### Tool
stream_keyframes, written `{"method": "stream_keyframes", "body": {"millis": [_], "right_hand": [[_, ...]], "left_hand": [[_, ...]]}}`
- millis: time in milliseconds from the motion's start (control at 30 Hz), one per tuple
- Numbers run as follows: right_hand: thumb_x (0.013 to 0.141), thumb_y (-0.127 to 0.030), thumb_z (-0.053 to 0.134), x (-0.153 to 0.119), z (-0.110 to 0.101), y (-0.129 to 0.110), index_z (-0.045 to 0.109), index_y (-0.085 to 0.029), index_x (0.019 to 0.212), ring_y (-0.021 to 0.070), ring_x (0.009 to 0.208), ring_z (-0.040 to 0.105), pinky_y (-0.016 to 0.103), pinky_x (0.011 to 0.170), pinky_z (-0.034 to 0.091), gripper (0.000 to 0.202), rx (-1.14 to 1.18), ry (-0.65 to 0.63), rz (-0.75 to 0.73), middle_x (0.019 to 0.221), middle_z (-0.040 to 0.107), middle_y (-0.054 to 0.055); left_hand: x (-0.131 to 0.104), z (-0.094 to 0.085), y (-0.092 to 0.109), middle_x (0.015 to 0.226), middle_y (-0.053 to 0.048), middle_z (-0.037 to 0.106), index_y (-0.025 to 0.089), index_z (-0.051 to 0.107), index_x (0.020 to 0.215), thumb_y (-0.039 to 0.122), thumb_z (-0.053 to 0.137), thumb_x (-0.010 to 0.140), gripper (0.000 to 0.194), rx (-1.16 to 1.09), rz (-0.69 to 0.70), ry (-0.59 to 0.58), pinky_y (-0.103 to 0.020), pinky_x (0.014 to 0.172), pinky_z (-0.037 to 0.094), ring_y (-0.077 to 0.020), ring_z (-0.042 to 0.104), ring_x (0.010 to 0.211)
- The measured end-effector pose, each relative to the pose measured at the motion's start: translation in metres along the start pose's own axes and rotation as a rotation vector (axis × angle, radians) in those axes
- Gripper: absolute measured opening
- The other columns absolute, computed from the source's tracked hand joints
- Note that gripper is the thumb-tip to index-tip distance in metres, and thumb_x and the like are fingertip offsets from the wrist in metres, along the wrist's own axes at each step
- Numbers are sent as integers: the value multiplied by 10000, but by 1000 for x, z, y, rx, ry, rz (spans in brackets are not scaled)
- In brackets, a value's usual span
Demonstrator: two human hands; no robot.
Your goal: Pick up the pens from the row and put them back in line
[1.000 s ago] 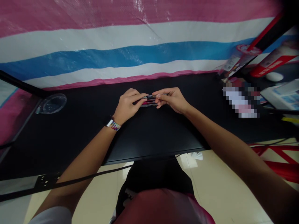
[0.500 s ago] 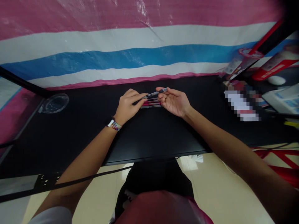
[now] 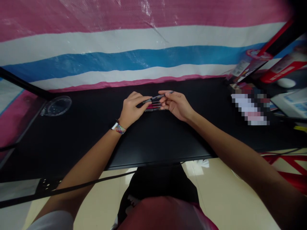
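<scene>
A slim pen [image 3: 157, 96] with a dark and clear barrel is held between my two hands, over the black desk [image 3: 153, 137]. My left hand [image 3: 132, 107] pinches its left end between thumb and fingers. At the other end, the thumb and index finger of my right hand [image 3: 178, 103] grip it, while the lower fingers curl beneath. Several more pens [image 3: 153, 106], some with pink or red parts, lie side by side on the desk just below it. My hands partly hide their ends.
A clear round plastic lid or dish [image 3: 57, 105] lies at the left. On the right stand a clear cup [image 3: 249, 65] with a red straw, a red-labelled container [image 3: 283, 68], a white rounded object [image 3: 286, 83] and a white-and-blue box [image 3: 292, 100]. Striped sheeting [image 3: 134, 60] hangs behind.
My right hand has turned slightly and its fingers have slid over more of the pen's right end. My left hand stays almost where it was. The pens below have not moved.
</scene>
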State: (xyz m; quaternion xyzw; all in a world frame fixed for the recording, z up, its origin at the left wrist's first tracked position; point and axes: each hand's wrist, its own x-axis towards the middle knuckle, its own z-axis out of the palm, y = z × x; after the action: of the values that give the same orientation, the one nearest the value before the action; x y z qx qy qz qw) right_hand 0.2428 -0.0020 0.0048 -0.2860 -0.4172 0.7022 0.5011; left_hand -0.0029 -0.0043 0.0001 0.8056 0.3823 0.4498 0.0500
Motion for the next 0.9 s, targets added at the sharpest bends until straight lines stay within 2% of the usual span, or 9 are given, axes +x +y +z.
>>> {"method": "stream_keyframes", "body": {"millis": [100, 267, 400, 567, 767, 900], "right_hand": [[926, -520, 935, -1, 4, 5, 826, -200, 1083, 154, 762, 750, 302, 756, 709, 372, -58, 54, -61, 941, 847, 56], [968, -510, 896, -3, 13, 10, 818, -208, 1050, 145, 773, 765, 282, 785, 706, 322, -33, 141, -60, 946, 857, 53], [1012, -450, 847, -3, 13, 7, 816, -210, 1102, 137, 784, 774, 257, 799, 701, 258, 54, 130, 9, 961, 862, 42], [1097, -532, 670, -3, 7, -7, 796, -196, 1263, 173, 827, 803, 282, 755, 710, 395, 177, 60, 136, 1015, 871, 66], [1133, -443, 633, 2, 5, -1, 784, -194, 1211, 145, 723, 757, 226, 689, 671, 301, 249, 160, 165, 844, 822, 37], [1122, -620, 612, 2, 7, -1, 790, -180, 1230, 161, 734, 760, 253, 691, 679, 487, 185, 165, 150, 880, 832, 63]], "left_hand": [[-1, 1, 1, 1008, -42, 864, 303, 892, 1167, 459, 761, 1077, 224, 28, -5, 1, -458, 932, 566, -236, 739, 927], [-3, 2, 3, 973, -28, 855, 309, 895, 1180, 443, 761, 1081, 214, 82, -8, 34, -457, 933, 536, -235, 752, 935], [-2, 2, 3, 982, -29, 865, 302, 901, 1179, 398, 787, 1066, 187, 56, -12, 48, -441, 913, 534, -232, 761, 910], [0, 4, 1, 950, -24, 861, 300, 909, 1147, 356, 832, 1030, 151, -3, -22, 79, -428, 881, 542, -224, 740, 867], [0, 6, 4, 971, -28, 865, 308, 905, 1145, 411, 812, 1046, 171, -19, -16, 38, -443, 906, 549, -224, 735, 885], [0, 6, 4, 949, -25, 860, 306, 907, 1131, 406, 808, 1046, 164, -12, -24, 47, -438, 887, 554, -222, 719, 863]]}}
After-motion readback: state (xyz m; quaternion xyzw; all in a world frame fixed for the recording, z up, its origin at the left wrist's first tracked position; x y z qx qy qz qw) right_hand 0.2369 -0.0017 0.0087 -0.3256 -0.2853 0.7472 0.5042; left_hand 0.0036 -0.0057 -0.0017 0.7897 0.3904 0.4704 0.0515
